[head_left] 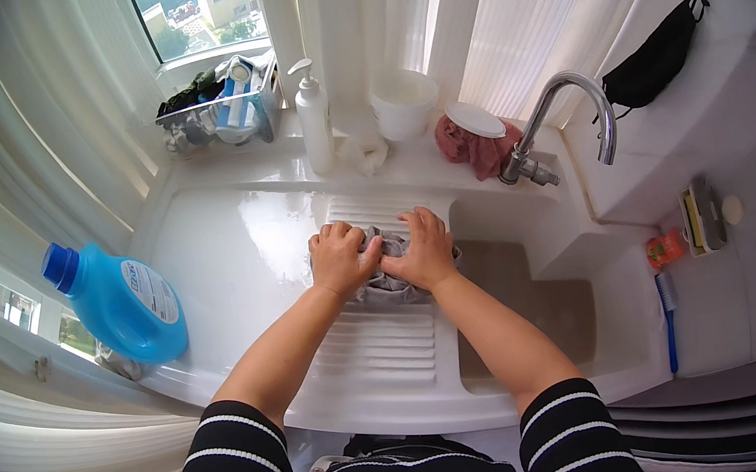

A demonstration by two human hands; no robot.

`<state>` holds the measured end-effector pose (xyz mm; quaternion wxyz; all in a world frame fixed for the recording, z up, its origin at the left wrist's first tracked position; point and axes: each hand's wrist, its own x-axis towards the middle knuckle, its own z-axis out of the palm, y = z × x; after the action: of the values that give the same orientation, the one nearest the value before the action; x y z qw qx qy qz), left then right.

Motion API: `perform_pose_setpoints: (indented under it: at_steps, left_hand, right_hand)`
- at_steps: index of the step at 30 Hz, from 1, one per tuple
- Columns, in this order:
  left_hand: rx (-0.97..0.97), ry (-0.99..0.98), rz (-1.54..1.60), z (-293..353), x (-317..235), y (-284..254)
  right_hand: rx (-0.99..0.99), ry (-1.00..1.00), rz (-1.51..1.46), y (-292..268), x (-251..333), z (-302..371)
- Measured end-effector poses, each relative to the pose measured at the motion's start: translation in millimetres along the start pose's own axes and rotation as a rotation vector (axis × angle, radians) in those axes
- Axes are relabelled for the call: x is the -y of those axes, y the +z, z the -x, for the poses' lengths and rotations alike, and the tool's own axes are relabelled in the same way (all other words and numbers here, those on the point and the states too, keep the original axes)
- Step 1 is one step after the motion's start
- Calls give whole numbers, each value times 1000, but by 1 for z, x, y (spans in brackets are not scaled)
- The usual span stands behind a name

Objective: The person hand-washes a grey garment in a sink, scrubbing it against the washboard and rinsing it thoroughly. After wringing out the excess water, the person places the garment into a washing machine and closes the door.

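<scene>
A crumpled grey wet-looking cloth [387,286] is bunched on the ribbed washboard [382,347] built into the white sink counter. My left hand [338,257] grips it from the left, fingers curled over its far side. From the right, my right hand [423,250] closes on the same cloth, its thumb close to the left thumb. Both palms hide much of the fabric, and whether it is one piece cannot be made out. Just right of the hands lies the basin [535,310], which looks to hold greyish water.
A blue detergent bottle [124,303] stands at the left edge. Along the back are a clear bin [253,117], a white pump bottle [315,121], a white tub [404,104] and a reddish cloth [475,148]. A chrome faucet [564,90] arches near the basin; a blue brush [670,322] hangs right.
</scene>
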<state>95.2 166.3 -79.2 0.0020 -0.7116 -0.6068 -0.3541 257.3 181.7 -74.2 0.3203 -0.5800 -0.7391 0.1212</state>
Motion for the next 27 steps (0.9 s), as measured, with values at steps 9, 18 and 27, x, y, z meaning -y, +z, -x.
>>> perform_pose_setpoints:
  at_steps: [9,18,27]
  left_hand:
    - [157,404,54,103,-31,-69]
    - [87,-97,-209,-3,4,-11]
    - [169,50,107,70,-20,-18]
  right_hand:
    - [195,-531,36,-55,0,107]
    - [150,-159,101,-10,6,-2]
    - [-27,-499,-190,-16,-13,52]
